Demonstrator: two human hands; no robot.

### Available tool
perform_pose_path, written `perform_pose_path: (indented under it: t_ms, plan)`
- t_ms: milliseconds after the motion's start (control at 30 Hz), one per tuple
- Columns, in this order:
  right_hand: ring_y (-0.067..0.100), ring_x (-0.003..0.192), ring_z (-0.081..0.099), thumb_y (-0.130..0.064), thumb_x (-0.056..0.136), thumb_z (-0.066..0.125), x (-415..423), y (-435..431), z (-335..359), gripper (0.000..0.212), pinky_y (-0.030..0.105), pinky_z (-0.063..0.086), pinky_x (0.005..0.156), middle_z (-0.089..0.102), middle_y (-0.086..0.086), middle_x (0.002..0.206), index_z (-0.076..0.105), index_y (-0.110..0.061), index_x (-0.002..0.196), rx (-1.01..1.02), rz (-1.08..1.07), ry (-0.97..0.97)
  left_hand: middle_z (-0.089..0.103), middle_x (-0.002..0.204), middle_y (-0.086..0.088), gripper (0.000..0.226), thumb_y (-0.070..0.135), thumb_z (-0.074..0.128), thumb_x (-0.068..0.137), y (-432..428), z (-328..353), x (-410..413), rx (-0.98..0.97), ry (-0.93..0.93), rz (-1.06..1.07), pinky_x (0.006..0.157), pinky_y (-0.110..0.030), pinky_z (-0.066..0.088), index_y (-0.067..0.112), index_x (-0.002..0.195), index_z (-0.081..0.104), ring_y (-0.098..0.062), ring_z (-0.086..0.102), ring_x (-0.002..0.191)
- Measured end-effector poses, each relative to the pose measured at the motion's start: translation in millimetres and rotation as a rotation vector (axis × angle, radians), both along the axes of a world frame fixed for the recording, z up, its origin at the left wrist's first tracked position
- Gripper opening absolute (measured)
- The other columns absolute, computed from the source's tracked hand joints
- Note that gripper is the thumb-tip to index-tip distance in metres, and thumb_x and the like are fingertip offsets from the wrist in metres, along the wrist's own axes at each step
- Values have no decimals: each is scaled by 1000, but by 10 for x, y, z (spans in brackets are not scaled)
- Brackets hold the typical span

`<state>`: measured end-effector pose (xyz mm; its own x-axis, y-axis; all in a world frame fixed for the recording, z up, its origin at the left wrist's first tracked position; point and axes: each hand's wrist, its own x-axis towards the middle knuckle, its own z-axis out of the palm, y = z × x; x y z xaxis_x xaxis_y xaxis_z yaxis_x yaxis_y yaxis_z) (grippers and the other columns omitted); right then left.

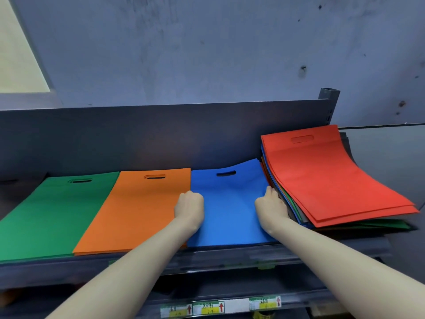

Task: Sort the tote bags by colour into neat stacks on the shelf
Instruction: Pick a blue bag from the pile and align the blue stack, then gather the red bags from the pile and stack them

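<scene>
Grey scuffed wall [207, 54] backs a dark shelf [69, 270]. On it, far right, sags the unsorted pile [333, 178], red on top, its front corners hanging past the edge. Leftward lie the green bag [50, 215], the orange bag [138, 210] and the blue bag [227, 210], flat and side by side.

The left hand [189, 204] sits at the blue bag's left edge, fingers curled and apparently pinching it. The right hand [271, 206] is at its right edge, against the pile; its fingertips are hidden, so I cannot tell its grip.

The step looks like squaring the blue bag. Best to draw both edges taut together, line its front hem with the orange one, smooth the ripple near the handle slot, and keep clear of the pile.
</scene>
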<state>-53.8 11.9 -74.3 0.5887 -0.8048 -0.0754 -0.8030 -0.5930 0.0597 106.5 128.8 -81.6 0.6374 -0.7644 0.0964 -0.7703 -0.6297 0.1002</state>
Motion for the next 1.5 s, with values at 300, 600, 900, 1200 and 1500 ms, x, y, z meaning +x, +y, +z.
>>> perform_pose_path:
  t_ms: [300, 600, 900, 1200, 1500]
  plan:
    - [33, 142, 23, 16, 79, 49, -40, 113, 122, 37, 33, 40, 79, 11, 21, 157, 30, -8, 60, 56, 61, -178, 23, 58, -3, 35, -5, 47, 74, -80, 17, -22, -54, -10, -146, 47, -29, 14, 13, 58, 22, -17, 22, 57]
    - [27, 132, 42, 1, 81, 44, -445, -111, 556, 39, 41, 47, 96, 43, 6, 147, 58, -6, 117, -174, 102, -438, 38, 88, 5, 31, 14, 56, 77, -618, 341, -229, -263, 35, -326, 67, -29, 29, 28, 70, 29, -16, 31, 80]
    - [26, 132, 45, -5, 81, 46, -1286, -522, 702, 43, 41, 44, 102, 44, 5, 147, 59, -11, 121, -172, -96, -463, 41, 88, 5, 24, 19, 57, 81, -982, 561, -768, -285, 47, -406, 68, -29, 33, 25, 74, 34, -15, 34, 81]
    - [31, 123, 50, -15, 88, 42, -2023, -1202, 631, 38, 42, 46, 98, 51, 7, 138, 55, -10, 123, -60, -236, -374, 45, 78, 0, 40, 19, 63, 83, -1276, 528, -1144, -333, 630, -93, 67, -32, 44, 27, 63, 29, -21, 50, 74]
    - [30, 114, 55, -25, 87, 44, -2119, -1727, 394, 31, 37, 49, 88, 63, 6, 117, 61, -15, 113, 80, -211, -449, 55, 75, -13, 21, -7, 60, 83, -1406, 447, -1345, -538, 1000, 170, 56, -23, 56, 5, 68, 52, -23, 58, 63]
